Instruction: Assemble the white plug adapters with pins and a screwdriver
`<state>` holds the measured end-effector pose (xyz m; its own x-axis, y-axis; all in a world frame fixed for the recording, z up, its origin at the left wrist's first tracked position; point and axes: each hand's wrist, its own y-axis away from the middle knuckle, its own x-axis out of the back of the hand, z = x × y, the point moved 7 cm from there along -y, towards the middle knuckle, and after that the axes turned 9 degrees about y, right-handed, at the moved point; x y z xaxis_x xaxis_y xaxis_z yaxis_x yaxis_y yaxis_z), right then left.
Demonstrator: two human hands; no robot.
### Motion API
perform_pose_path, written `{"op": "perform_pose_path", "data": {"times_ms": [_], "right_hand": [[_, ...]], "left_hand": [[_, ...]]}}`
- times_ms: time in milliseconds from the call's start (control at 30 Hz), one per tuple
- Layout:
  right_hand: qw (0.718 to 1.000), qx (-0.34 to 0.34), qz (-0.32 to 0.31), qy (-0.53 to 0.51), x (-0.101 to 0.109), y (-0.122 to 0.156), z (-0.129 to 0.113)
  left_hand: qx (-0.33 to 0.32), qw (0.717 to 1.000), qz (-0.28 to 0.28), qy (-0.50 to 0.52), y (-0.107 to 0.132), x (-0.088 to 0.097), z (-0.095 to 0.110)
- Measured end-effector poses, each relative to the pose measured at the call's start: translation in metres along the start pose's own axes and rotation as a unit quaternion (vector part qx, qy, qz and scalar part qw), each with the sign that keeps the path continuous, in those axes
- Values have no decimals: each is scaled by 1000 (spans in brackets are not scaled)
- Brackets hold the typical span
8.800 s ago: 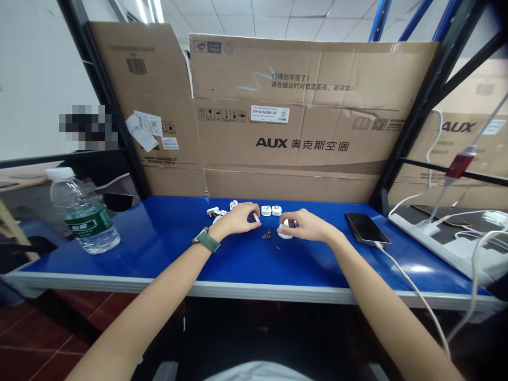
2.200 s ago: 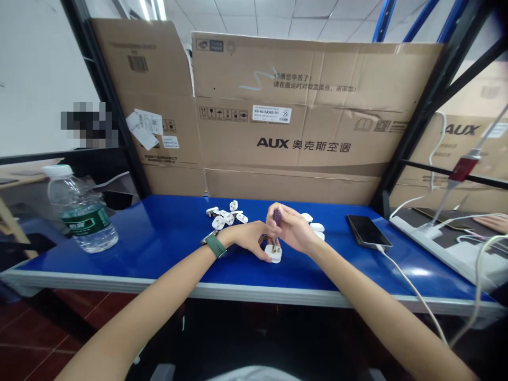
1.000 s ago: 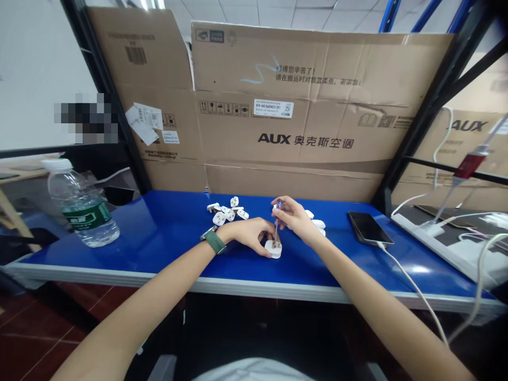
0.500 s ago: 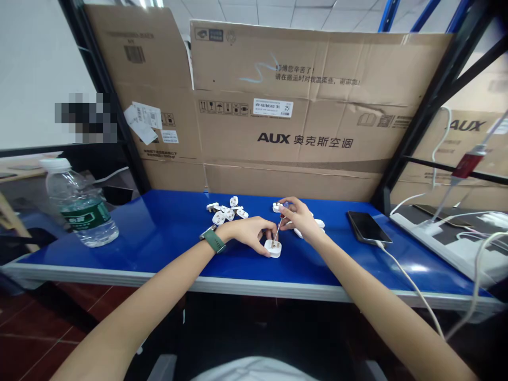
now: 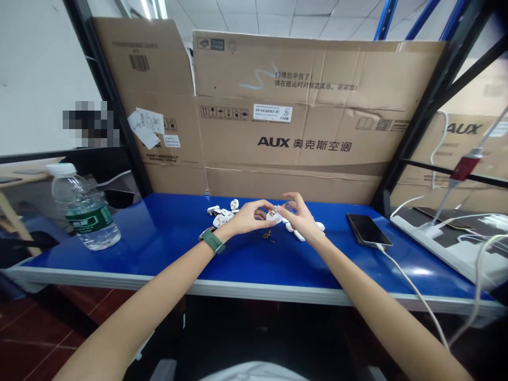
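My left hand point(image 5: 254, 216) is closed around a white plug point(image 5: 272, 216), its fingers and thumb on the plug's edge, raised off the table. Close on its right, my right hand point(image 5: 297, 211) is bent with its thumb at the plug. A see-through part of the screwdriver point(image 5: 291, 203) shows between its fingers; the shaft is hard to make out. Small brass-coloured pieces point(image 5: 268, 234) lie on the blue table below the plug. White plugs point(image 5: 220, 218) sit in a pile left of my left hand. More white plug parts point(image 5: 299, 233) lie partly behind my right hand.
A water bottle point(image 5: 89, 217) stands at the left of the blue table point(image 5: 159, 248). To the right are a phone point(image 5: 369, 229) with a white cable and a power strip point(image 5: 440, 246). A cardboard panel point(image 5: 238, 151) closes off the back.
The plug has come up off the table in my left hand and moved away from me. Brass-coloured pieces now lie below it. My right hand's screwdriver is no longer upright in the plug.
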<state>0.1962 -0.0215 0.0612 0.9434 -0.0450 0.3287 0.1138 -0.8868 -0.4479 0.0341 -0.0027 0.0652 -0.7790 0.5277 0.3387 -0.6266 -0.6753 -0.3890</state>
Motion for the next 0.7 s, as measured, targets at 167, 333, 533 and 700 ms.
{"op": "perform_pose_path", "data": {"times_ms": [167, 333, 533, 700], "right_hand": [[995, 43, 3, 85, -3, -1, -4], [989, 57, -9, 135, -6, 0, -4], [966, 76, -69, 238, -22, 9, -17], [948, 112, -99, 280, -25, 14, -25]], "left_hand": [[15, 995, 27, 94, -4, 2, -10], [34, 995, 62, 69, -3, 5, -23], [27, 995, 29, -88, 4, -6, -16], [-6, 988, 25, -151, 6, -8, -3]]}}
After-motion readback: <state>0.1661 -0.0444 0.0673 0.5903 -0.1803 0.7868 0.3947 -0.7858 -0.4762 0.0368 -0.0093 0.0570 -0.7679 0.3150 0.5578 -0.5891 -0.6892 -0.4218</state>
